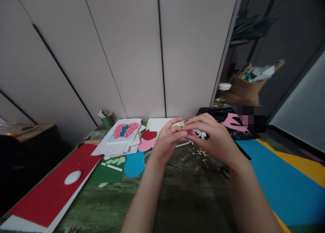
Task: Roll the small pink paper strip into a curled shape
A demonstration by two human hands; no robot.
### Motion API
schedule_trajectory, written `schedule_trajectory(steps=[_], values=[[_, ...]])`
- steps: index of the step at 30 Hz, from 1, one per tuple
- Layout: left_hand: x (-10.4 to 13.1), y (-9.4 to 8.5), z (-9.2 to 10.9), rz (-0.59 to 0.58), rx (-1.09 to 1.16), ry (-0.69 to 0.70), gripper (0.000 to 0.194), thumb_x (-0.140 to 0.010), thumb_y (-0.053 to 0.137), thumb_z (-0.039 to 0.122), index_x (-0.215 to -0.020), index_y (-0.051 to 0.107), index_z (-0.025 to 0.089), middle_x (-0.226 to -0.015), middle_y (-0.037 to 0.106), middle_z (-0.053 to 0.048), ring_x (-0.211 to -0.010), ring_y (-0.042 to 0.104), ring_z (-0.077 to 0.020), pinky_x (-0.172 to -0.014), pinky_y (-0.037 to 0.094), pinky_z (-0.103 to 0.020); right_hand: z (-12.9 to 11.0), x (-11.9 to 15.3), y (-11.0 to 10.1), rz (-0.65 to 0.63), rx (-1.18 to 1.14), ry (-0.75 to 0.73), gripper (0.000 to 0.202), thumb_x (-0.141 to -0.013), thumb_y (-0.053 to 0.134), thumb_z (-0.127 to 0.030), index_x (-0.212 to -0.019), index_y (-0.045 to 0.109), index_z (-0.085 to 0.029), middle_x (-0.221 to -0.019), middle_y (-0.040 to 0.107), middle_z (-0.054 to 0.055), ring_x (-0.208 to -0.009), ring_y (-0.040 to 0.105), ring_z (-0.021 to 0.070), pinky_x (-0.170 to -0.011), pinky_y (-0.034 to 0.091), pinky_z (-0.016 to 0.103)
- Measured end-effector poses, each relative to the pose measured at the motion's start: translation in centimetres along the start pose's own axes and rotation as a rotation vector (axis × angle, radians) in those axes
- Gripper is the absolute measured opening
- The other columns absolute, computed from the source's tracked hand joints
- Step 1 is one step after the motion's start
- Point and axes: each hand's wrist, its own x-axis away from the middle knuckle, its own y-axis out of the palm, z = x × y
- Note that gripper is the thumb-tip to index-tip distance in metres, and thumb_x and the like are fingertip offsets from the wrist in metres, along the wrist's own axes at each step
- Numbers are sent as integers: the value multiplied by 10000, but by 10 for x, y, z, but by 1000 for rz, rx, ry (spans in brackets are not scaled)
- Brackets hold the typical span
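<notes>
My left hand [169, 138] is raised over the middle of the table, palm turned inward, its fingers curled and meeting those of my right hand [209, 135]. A small pink piece [191, 133] shows between the two hands, at the fingertips of my right hand. Most of it is hidden by the fingers, and whether my left hand grips it too is unclear. Behind the hands are white sheets [162, 124] and white cords [201, 134]. Just left of them lie a dark red paper shape [148, 135], a pink one [146, 145] and a blue one [134, 164].
Red paper [58, 182] bears a white mouse [73, 177]. A green sheet [101, 175] holds a marker [111, 166]. A pink-and-blue picture [125, 131] lies on papers. Paper scraps [200, 154] and blue paper [281, 185] are at right, before a basket [245, 91] and jar [222, 94].
</notes>
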Motion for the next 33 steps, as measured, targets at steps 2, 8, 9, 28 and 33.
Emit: schedule_trajectory(steps=[2,8,9,28,33], values=[[0,-4,4,-66,-37,-12,447,-629,754,97,-1043,599,164,-716,634,5,-684,604,-118,-727,455,-272,-1,1,-3,-34,-22,-28,127,-826,614,-218,-940,653,-259,-979,662,35,-938,554,193,-789,463,360],[4,-10,12,-165,-246,-81,487,-632,739,82,-1088,618,201,-659,546,33,-638,533,-93,-648,434,-232,-8,2,-9,-212,-76,-41,172,-841,580,-189,-943,663,-300,-1077,641,24,-1022,550,197,-829,478,379],[5,-10,13,-167,-289,-88,494,-637,736,87,-1100,613,207,-659,541,33,-643,534,-97,-651,434,-238,-9,2,-10,-242,-81,-29,182,-841,575,-181,-948,661,-301,-1101,633,22,-1042,548,195,-842,478,378],[-1,9,-5,77,13,26,493,-620,775,148,-1068,572,173,-818,662,-28,-800,617,-155,-767,449,-301,4,0,14,157,80,-21,105,-782,601,-124,-824,598,-220,-926,618,50,-894,561,200,-782,452,373],[-1,8,-3,72,47,40,496,-643,760,150,-1089,544,169,-812,643,-27,-767,612,-144,-743,444,-287,3,0,16,164,53,-8,93,-795,601,-155,-849,607,-231,-918,616,46,-894,558,201,-788,454,382]])
